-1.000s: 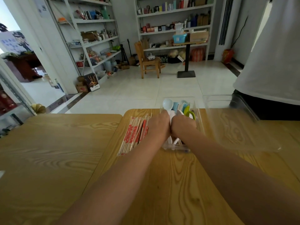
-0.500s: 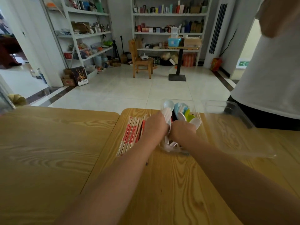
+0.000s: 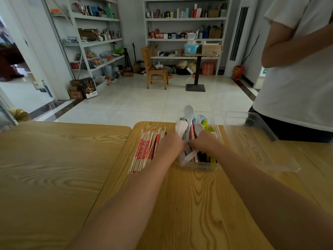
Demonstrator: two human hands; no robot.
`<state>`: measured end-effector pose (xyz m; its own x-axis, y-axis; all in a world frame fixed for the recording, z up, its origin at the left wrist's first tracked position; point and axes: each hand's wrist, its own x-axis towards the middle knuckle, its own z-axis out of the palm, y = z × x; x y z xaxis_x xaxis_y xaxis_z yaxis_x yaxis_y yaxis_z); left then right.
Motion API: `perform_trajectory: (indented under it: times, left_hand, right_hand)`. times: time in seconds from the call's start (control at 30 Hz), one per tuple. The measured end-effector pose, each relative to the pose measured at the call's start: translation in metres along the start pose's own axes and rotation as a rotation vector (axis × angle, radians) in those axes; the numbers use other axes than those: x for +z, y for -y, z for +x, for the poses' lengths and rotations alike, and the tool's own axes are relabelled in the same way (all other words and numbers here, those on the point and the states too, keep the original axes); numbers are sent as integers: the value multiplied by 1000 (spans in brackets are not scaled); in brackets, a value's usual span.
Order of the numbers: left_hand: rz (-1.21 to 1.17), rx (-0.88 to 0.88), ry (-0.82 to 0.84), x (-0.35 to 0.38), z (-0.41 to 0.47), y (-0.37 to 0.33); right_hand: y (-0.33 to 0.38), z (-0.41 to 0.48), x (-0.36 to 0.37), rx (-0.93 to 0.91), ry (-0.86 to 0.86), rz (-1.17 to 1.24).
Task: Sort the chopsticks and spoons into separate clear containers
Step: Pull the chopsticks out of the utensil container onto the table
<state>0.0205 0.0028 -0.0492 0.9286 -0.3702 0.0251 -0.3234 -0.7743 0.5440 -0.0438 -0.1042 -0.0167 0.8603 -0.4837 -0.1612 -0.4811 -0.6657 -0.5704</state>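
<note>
Our left hand (image 3: 172, 143) and right hand (image 3: 204, 141) are down in the middle clear container (image 3: 198, 166) among the spoons (image 3: 188, 112), fingers curled out of sight so we can't tell what they're pinching, and we reckon bunching the handles together beats fishing singles, with the wrapped chopsticks (image 3: 144, 150) lying on the table just left.

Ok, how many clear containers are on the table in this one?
2. One container, under the left hand and right hand, holds the spoons; a larger container stands just right of it. A third under the chopsticks may be hidden.
</note>
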Motion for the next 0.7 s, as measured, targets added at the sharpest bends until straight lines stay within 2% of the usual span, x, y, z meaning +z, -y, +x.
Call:
perform_trajectory:
  times: [0.17, 0.37, 0.5, 0.57, 0.7]
  left_hand:
    - [99, -6, 3, -1, 0, -4]
    - [188, 77, -120, -4, -1, -10]
    - [212, 119, -198, -7, -2, -11]
    - [137, 158, -209, -13, -3, -13]
    - [-175, 141, -154, -23, -3, -19]
  right_hand:
    - [-2, -3, -7, 17, 17, 8]
    - [-7, 5, -15, 95, 64, 130]
    - [-9, 10, -23, 48, 105, 175]
    - [-7, 12, -28, 4, 101, 208]
    - [0, 13, -43, -42, 40, 375]
